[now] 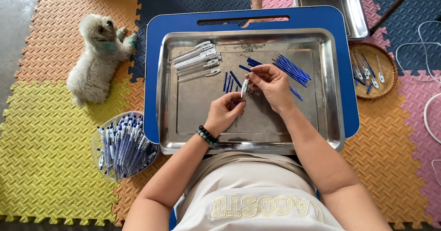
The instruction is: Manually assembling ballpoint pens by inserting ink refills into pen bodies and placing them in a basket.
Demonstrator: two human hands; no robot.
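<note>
Over a steel tray [183,134] set on a blue lap table [349,74], the right hand [271,85] pinches a white pen barrel [245,87] upright at its fingertips, while the left hand [225,113], beaded bracelet [206,135] at the wrist, closes its fingers just below it. Blue refills [291,68] and white barrels [197,60] lie in the tray; a small white dog [96,58] rests on the foam floor mats [46,143] beside a bowl of finished pens [123,144].

White dog [98,56], wicker basket [389,81]

Floor w/ colourful foam puzzle mats [46,157], bare grey concrete [14,15] top-left.
</note>
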